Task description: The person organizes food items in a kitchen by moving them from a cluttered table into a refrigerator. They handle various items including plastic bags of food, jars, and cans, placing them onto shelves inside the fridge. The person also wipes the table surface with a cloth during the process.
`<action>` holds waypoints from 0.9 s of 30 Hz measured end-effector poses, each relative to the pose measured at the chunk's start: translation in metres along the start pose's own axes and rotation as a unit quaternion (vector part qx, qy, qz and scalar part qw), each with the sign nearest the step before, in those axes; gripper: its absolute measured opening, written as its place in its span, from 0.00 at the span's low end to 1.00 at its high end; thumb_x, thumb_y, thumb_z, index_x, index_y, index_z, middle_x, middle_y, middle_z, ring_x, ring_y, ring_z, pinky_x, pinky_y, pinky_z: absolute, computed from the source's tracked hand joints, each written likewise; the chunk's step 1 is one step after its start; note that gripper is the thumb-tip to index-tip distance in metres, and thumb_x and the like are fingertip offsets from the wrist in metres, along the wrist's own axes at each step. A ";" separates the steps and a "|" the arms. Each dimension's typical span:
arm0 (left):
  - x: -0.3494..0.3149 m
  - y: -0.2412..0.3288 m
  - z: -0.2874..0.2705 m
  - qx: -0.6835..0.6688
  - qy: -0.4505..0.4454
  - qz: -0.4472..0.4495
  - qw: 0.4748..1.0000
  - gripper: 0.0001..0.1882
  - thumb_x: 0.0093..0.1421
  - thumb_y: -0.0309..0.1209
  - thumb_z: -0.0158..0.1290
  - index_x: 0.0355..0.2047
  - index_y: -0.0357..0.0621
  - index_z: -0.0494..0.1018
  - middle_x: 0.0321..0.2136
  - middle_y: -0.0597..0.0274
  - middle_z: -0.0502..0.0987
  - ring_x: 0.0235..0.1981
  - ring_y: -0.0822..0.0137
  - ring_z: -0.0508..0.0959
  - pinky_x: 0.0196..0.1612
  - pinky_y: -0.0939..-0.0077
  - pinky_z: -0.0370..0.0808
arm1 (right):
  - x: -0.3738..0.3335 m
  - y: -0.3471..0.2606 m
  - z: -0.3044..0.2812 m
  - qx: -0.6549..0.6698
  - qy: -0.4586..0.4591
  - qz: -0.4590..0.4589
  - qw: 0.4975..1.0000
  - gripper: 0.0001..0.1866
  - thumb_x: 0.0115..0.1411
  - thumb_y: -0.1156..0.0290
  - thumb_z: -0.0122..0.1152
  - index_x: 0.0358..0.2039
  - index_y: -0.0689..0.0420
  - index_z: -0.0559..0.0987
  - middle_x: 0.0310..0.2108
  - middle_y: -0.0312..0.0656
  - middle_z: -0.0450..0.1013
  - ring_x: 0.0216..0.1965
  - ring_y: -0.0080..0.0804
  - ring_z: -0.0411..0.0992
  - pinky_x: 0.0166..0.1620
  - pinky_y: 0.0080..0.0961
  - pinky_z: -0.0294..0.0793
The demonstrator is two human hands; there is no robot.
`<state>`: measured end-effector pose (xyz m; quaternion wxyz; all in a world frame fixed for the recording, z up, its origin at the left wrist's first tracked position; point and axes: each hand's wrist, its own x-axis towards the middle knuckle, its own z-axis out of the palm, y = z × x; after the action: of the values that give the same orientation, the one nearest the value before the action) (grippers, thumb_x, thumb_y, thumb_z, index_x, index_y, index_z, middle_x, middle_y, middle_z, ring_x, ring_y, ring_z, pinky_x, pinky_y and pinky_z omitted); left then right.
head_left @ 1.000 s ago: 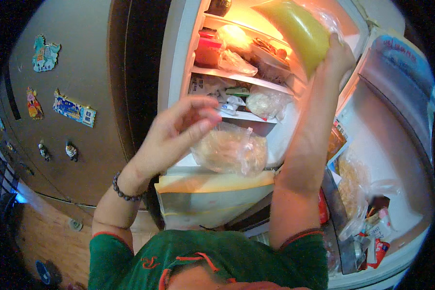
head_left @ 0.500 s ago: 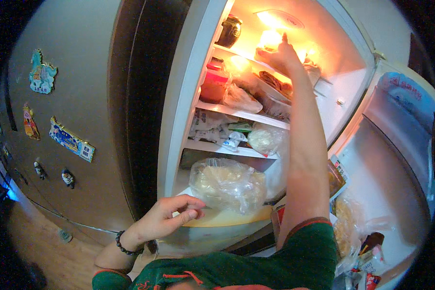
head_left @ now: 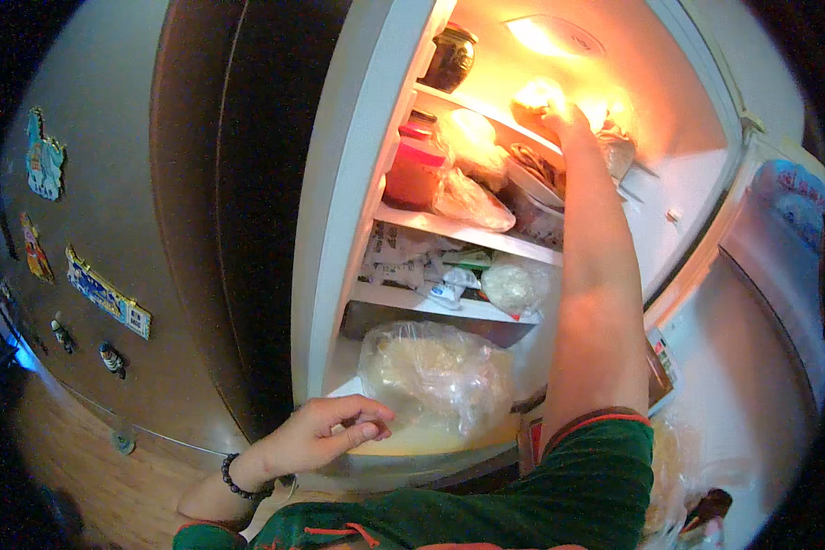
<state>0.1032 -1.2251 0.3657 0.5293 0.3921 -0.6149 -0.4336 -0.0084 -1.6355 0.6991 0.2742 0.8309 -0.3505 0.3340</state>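
My right hand (head_left: 566, 119) reaches deep onto the top shelf of the opened refrigerator. Its fingers are bent in against a pale, glaring bundle (head_left: 539, 99) that the lamp washes out, so its kind cannot be made out. Low at the front, my left hand (head_left: 344, 431) hovers with loosely curved fingers and a thumb held apart, nothing in it. Beside it, a large clear plastic bag (head_left: 435, 376) of pale contents rests on the bottom ledge. A dark bracelet circles my left wrist.
A dark jar (head_left: 451, 59) stands on the top shelf. Below are a pink-red container (head_left: 414, 170), a bagged item (head_left: 472, 202) and a bowl (head_left: 536, 174). More bags lie on the lower shelf (head_left: 440, 298). The swung-out door (head_left: 761, 348) is at right, a magnet-covered cabinet (head_left: 110, 229) at left.
My right hand has come down from near the lamp, its raised finger now bent in at the pale bundle. My left hand stays beside the bag. The view has shifted slightly.
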 end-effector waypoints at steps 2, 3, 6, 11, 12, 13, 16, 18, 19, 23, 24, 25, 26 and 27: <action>0.000 -0.009 0.000 -0.015 0.003 -0.013 1.000 0.14 0.64 0.30 0.46 0.47 0.36 0.69 0.36 0.59 0.77 0.40 0.72 0.76 0.43 0.78 0.72 | 0.001 0.005 0.000 0.057 0.023 0.004 0.998 0.14 0.53 0.66 0.51 0.39 0.53 0.79 0.41 0.46 0.75 0.40 0.39 0.73 0.44 0.33 0.71; 0.002 -0.009 0.000 -0.009 0.003 -0.011 1.000 0.14 0.64 0.30 0.46 0.47 0.36 0.69 0.36 0.59 0.77 0.40 0.72 0.76 0.43 0.78 0.72 | 0.004 0.008 0.002 0.064 0.029 0.027 0.997 0.14 0.53 0.66 0.51 0.39 0.52 0.79 0.41 0.46 0.75 0.41 0.40 0.73 0.45 0.33 0.71; 0.008 -0.007 0.000 0.006 -0.005 -0.007 1.000 0.14 0.64 0.30 0.46 0.47 0.36 0.69 0.36 0.59 0.77 0.41 0.71 0.76 0.43 0.78 0.72 | 0.007 0.013 0.004 0.014 0.019 0.047 0.999 0.17 0.51 0.65 0.53 0.43 0.53 0.76 0.43 0.50 0.73 0.44 0.45 0.72 0.47 0.35 0.70; 0.018 -0.002 -0.001 0.015 -0.014 0.016 1.000 0.13 0.64 0.29 0.46 0.47 0.36 0.69 0.36 0.59 0.77 0.40 0.70 0.76 0.43 0.78 0.72 | 0.016 0.034 0.000 -0.052 0.002 0.084 0.995 0.21 0.50 0.64 0.51 0.44 0.56 0.76 0.42 0.53 0.73 0.45 0.48 0.72 0.48 0.37 0.70; 0.015 0.001 -0.005 0.024 0.001 0.011 1.000 0.13 0.64 0.28 0.46 0.47 0.36 0.69 0.36 0.59 0.77 0.40 0.70 0.76 0.43 0.78 0.72 | -0.001 -0.011 -0.011 -0.054 0.020 0.090 0.994 0.21 0.49 0.63 0.49 0.43 0.56 0.76 0.41 0.53 0.74 0.44 0.46 0.72 0.48 0.36 0.71; 0.015 0.002 -0.005 0.028 -0.001 0.014 1.000 0.13 0.64 0.28 0.46 0.47 0.36 0.69 0.36 0.59 0.77 0.40 0.70 0.76 0.43 0.78 0.72 | -0.010 -0.020 -0.023 -0.073 0.011 0.086 0.994 0.21 0.50 0.61 0.48 0.42 0.57 0.77 0.42 0.53 0.74 0.44 0.46 0.73 0.48 0.36 0.71; 0.017 0.002 -0.005 0.027 -0.012 0.027 0.999 0.13 0.64 0.28 0.45 0.47 0.36 0.68 0.36 0.59 0.77 0.40 0.70 0.76 0.44 0.77 0.72 | -0.019 -0.019 -0.038 -0.105 -0.003 0.082 0.991 0.22 0.52 0.59 0.45 0.40 0.57 0.79 0.43 0.52 0.74 0.46 0.44 0.73 0.48 0.38 0.72; 0.015 0.000 -0.004 0.011 -0.015 0.025 1.000 0.13 0.64 0.28 0.45 0.47 0.36 0.68 0.36 0.59 0.77 0.40 0.70 0.76 0.44 0.78 0.72 | -0.024 -0.012 -0.040 -0.107 -0.002 0.117 0.987 0.22 0.52 0.59 0.45 0.41 0.57 0.78 0.43 0.52 0.74 0.45 0.45 0.73 0.48 0.39 0.72; 0.013 -0.001 -0.002 -0.001 -0.014 0.018 1.000 0.13 0.64 0.28 0.45 0.47 0.36 0.68 0.36 0.59 0.77 0.40 0.70 0.76 0.44 0.78 0.72 | -0.025 -0.010 -0.041 -0.106 -0.002 0.133 0.985 0.22 0.52 0.60 0.45 0.42 0.56 0.78 0.43 0.52 0.74 0.45 0.46 0.73 0.47 0.40 0.72; 0.004 0.004 -0.009 0.002 -0.012 0.000 1.000 0.14 0.64 0.28 0.46 0.48 0.36 0.68 0.36 0.59 0.77 0.40 0.71 0.76 0.44 0.78 0.72 | -0.032 -0.010 -0.051 -0.096 -0.051 0.163 0.981 0.23 0.53 0.60 0.44 0.45 0.55 0.77 0.46 0.52 0.72 0.48 0.44 0.71 0.52 0.41 0.68; 0.002 0.003 -0.010 -0.004 -0.012 -0.002 1.000 0.14 0.64 0.28 0.46 0.48 0.36 0.68 0.36 0.60 0.77 0.40 0.72 0.76 0.44 0.78 0.72 | -0.030 -0.010 -0.047 -0.105 -0.068 0.167 0.978 0.23 0.53 0.60 0.44 0.46 0.55 0.76 0.49 0.52 0.70 0.51 0.44 0.69 0.54 0.42 0.66; 0.000 0.002 -0.010 -0.011 -0.011 -0.004 1.000 0.14 0.64 0.28 0.46 0.48 0.36 0.69 0.36 0.60 0.76 0.40 0.72 0.75 0.44 0.78 0.72 | -0.029 -0.009 -0.044 -0.115 -0.085 0.171 0.975 0.23 0.53 0.60 0.44 0.47 0.54 0.76 0.52 0.52 0.68 0.54 0.44 0.67 0.55 0.43 0.64; -0.003 0.002 -0.012 -0.015 -0.006 -0.004 1.000 0.14 0.64 0.28 0.46 0.48 0.36 0.69 0.36 0.60 0.76 0.40 0.72 0.75 0.44 0.78 0.72 | -0.033 -0.017 -0.045 -0.141 -0.066 0.170 0.973 0.23 0.53 0.59 0.45 0.47 0.54 0.76 0.56 0.51 0.64 0.57 0.45 0.62 0.57 0.45 0.61; -0.005 0.002 -0.013 -0.014 -0.008 -0.004 1.000 0.14 0.64 0.27 0.46 0.48 0.35 0.68 0.37 0.59 0.76 0.41 0.72 0.75 0.45 0.78 0.71 | -0.041 -0.027 -0.045 -0.167 -0.046 0.168 0.971 0.23 0.53 0.58 0.45 0.47 0.54 0.76 0.59 0.51 0.59 0.60 0.47 0.58 0.58 0.47 0.58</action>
<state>0.1170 -1.2209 0.3666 0.5286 0.3835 -0.6113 -0.4471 -0.0261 -1.5721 0.6910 0.3325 0.7173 -0.5479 0.2733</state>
